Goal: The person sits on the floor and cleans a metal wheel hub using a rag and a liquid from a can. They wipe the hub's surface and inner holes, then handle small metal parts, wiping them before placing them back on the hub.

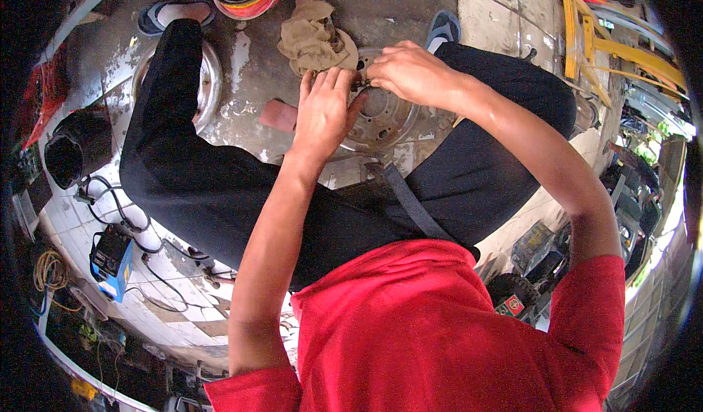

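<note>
A round metal wheel rim (382, 130) with holes around its centre lies on the floor between my legs. My left hand (326, 108) is over its left side, fingers stretched forward and thumb apart. On the rim's far part rests my right hand (410, 75), its fingers bent and closed; whatever they pinch is hidden. The fingertips of both hands come close together beside a small dark spot on the rim. A crumpled beige cloth (311, 35) lies just beyond my left fingers. To the left of that hand is a flat reddish piece (278, 115).
A second wheel rim (212, 82) lies under my left leg. A red-banded bucket (249, 5) stands ahead. At left are a dark cylinder (73, 148), a blue box-shaped device (113, 265) and black cables. Yellow metal frames (586, 38) stand at far right.
</note>
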The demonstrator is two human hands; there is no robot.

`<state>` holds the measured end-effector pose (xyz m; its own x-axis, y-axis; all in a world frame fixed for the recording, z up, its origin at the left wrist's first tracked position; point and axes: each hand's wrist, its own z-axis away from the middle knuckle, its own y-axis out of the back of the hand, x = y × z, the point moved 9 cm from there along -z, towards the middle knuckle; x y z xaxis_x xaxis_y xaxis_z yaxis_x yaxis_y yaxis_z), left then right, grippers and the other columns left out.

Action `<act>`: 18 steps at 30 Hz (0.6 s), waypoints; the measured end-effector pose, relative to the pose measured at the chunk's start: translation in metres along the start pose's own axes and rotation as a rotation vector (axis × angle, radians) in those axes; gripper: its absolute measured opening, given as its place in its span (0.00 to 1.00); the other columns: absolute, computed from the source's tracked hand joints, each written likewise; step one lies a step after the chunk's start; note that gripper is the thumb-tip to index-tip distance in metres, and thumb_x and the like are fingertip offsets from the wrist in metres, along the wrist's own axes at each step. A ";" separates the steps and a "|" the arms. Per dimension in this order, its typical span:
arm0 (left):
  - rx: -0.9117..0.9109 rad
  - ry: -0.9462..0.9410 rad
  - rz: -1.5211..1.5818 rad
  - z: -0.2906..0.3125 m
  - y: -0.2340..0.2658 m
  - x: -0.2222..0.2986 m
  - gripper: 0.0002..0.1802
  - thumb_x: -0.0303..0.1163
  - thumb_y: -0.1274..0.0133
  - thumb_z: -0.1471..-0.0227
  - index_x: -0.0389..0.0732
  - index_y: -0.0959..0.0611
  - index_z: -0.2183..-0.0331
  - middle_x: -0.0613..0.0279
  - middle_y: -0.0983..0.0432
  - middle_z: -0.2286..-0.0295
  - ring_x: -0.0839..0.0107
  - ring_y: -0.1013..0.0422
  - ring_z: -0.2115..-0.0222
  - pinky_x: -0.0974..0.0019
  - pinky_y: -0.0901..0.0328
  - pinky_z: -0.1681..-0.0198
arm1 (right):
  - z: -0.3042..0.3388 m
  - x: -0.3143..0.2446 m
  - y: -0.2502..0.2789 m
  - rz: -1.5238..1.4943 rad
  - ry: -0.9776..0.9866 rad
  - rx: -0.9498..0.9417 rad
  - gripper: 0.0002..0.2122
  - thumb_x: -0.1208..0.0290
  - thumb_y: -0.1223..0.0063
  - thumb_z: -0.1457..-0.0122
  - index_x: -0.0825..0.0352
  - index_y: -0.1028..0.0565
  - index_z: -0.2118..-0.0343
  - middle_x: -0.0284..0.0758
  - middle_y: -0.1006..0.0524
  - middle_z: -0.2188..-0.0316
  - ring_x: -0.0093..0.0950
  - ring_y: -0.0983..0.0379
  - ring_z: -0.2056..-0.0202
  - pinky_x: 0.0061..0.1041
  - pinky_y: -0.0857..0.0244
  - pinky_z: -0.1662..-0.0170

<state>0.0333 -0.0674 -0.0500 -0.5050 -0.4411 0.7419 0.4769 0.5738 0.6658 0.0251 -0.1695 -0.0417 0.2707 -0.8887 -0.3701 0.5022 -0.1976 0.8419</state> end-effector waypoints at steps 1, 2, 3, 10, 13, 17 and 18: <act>-0.002 0.000 -0.025 0.000 -0.001 0.001 0.15 0.36 0.42 0.48 0.38 0.23 0.61 0.51 0.25 0.62 0.51 0.30 0.57 0.47 0.43 0.43 | -0.001 0.001 -0.003 0.014 -0.003 -0.022 0.08 0.65 0.49 0.43 0.63 0.22 0.71 0.36 0.21 0.70 0.36 0.26 0.59 0.41 0.35 0.53; -0.014 -0.012 -0.037 0.000 -0.003 0.001 0.15 0.36 0.44 0.47 0.38 0.23 0.60 0.51 0.26 0.62 0.51 0.30 0.57 0.46 0.44 0.43 | -0.001 0.001 -0.007 0.028 -0.007 -0.045 0.08 0.65 0.49 0.43 0.63 0.22 0.70 0.36 0.21 0.70 0.36 0.25 0.59 0.41 0.35 0.54; -0.026 -0.024 -0.050 0.000 -0.006 0.000 0.14 0.35 0.45 0.47 0.38 0.24 0.60 0.51 0.26 0.62 0.50 0.30 0.57 0.45 0.44 0.42 | -0.001 0.002 -0.010 0.042 -0.011 -0.067 0.08 0.65 0.49 0.43 0.63 0.22 0.70 0.36 0.21 0.70 0.36 0.25 0.59 0.42 0.35 0.54; -0.065 -0.008 -0.062 0.002 -0.014 0.000 0.10 0.31 0.51 0.46 0.38 0.26 0.61 0.52 0.28 0.64 0.53 0.30 0.57 0.40 0.46 0.42 | 0.003 -0.014 -0.005 0.155 0.061 0.041 0.07 0.70 0.46 0.46 0.63 0.22 0.65 0.31 0.23 0.67 0.30 0.29 0.57 0.39 0.43 0.44; -0.039 0.038 0.082 0.002 -0.018 -0.005 0.11 0.31 0.51 0.45 0.37 0.27 0.61 0.49 0.28 0.64 0.49 0.30 0.58 0.40 0.45 0.43 | 0.003 -0.014 -0.006 0.227 0.095 0.052 0.08 0.70 0.46 0.47 0.62 0.22 0.64 0.30 0.24 0.68 0.28 0.29 0.57 0.39 0.44 0.42; -0.100 0.199 0.338 0.007 -0.029 -0.021 0.11 0.33 0.54 0.41 0.34 0.27 0.62 0.46 0.27 0.65 0.44 0.30 0.60 0.48 0.39 0.50 | 0.002 -0.022 -0.004 0.315 0.197 0.115 0.08 0.69 0.49 0.46 0.59 0.23 0.64 0.27 0.24 0.69 0.26 0.29 0.56 0.41 0.45 0.41; -0.152 0.308 0.458 0.011 -0.037 -0.029 0.12 0.34 0.55 0.41 0.33 0.27 0.62 0.45 0.27 0.66 0.44 0.30 0.60 0.49 0.38 0.51 | 0.004 -0.026 -0.003 0.346 0.239 0.157 0.07 0.69 0.51 0.46 0.58 0.23 0.65 0.27 0.24 0.69 0.26 0.29 0.55 0.42 0.45 0.41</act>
<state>0.0227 -0.0683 -0.0968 -0.0005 -0.3642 0.9313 0.7077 0.6578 0.2576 0.0137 -0.1478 -0.0328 0.5922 -0.7966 -0.1210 0.2227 0.0174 0.9747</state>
